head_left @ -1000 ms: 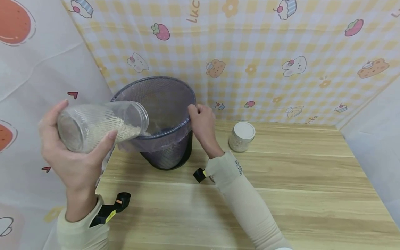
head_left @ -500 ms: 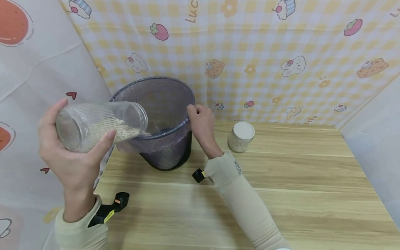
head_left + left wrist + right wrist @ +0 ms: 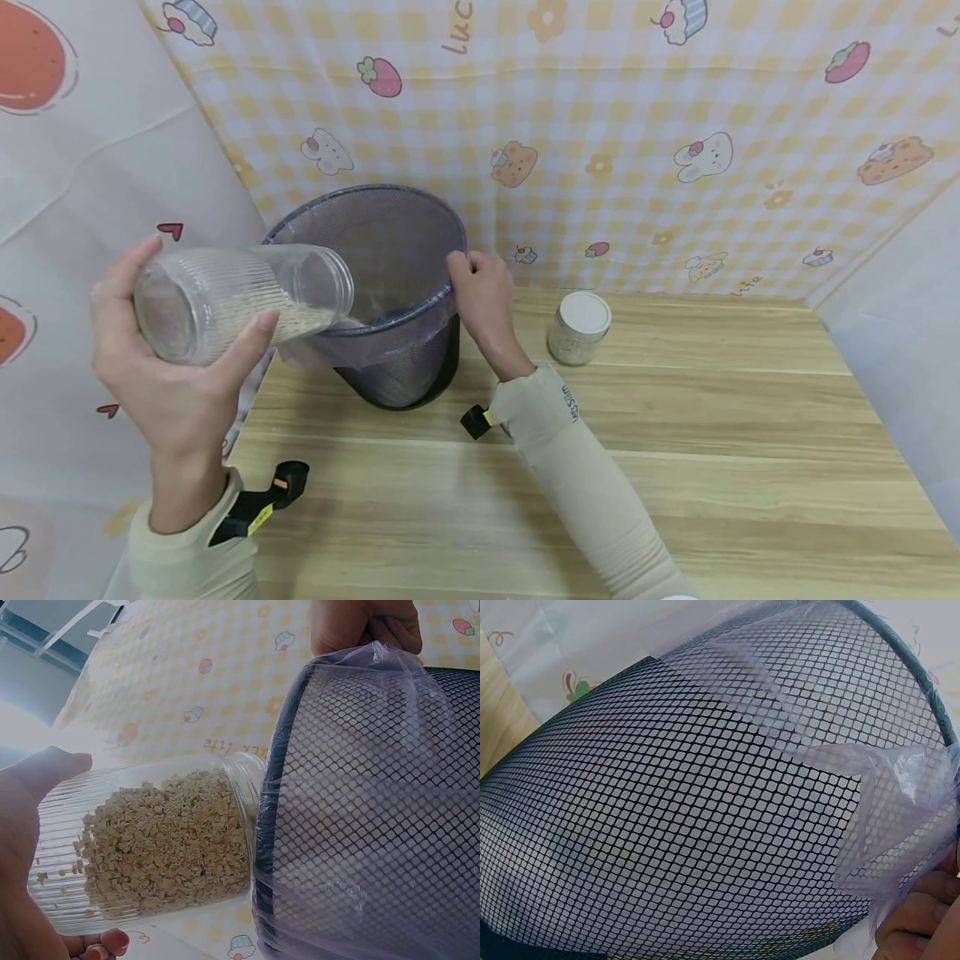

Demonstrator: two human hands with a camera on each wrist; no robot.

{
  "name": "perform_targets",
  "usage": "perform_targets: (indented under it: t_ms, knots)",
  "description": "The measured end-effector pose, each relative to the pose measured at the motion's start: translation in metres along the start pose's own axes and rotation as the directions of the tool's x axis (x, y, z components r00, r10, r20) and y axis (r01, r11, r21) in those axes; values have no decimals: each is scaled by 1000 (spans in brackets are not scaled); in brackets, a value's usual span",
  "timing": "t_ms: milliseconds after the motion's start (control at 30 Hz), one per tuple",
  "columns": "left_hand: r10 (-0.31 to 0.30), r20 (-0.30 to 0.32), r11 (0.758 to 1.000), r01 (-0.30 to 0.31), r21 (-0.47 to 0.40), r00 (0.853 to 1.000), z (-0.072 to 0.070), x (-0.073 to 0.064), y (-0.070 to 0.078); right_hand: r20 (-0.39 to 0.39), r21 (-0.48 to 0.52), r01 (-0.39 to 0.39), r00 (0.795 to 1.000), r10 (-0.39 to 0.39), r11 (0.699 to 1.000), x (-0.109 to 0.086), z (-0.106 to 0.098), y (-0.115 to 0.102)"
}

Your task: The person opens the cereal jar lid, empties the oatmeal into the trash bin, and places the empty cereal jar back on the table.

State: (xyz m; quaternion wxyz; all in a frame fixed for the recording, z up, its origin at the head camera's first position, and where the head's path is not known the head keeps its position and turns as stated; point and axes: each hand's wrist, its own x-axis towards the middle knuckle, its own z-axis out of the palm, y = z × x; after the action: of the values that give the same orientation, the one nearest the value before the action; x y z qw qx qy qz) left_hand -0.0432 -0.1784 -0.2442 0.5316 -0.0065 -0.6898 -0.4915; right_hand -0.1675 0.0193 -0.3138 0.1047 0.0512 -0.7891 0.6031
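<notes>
My left hand (image 3: 168, 375) grips a clear ribbed jar (image 3: 240, 304) by its base end, tipped on its side with its mouth at the bin's rim. Rolled oats (image 3: 169, 844) fill much of the jar's lower side and reach the mouth. The black mesh waste bin (image 3: 697, 802), lined with a thin translucent purple bag (image 3: 367, 354), leans toward the jar. My right hand (image 3: 483, 304) holds the bin's rim and the bag edge on the right side, fingers curled over it. In the right wrist view only the curled fingers (image 3: 922, 915) show at the lower right corner.
A small jar with a white lid (image 3: 581, 327) stands on the wooden table (image 3: 675, 467) right of the bin. A checked cloth (image 3: 600, 108) hangs close behind, and a white printed cloth (image 3: 97, 167) hangs along the left side.
Both hands, the tipped jar and the bin keep nearly the same place. The oats near the jar's mouth have shifted slightly; the head view has drifted a little.
</notes>
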Motion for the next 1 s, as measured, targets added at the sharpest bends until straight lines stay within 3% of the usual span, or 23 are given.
perform_targets:
  t_ms: [1000]
  knots:
    - [-1, 21, 1000, 1, 8, 1000, 2, 4, 0, 1, 2, -12, 1000, 12, 1000, 1, 0, 0]
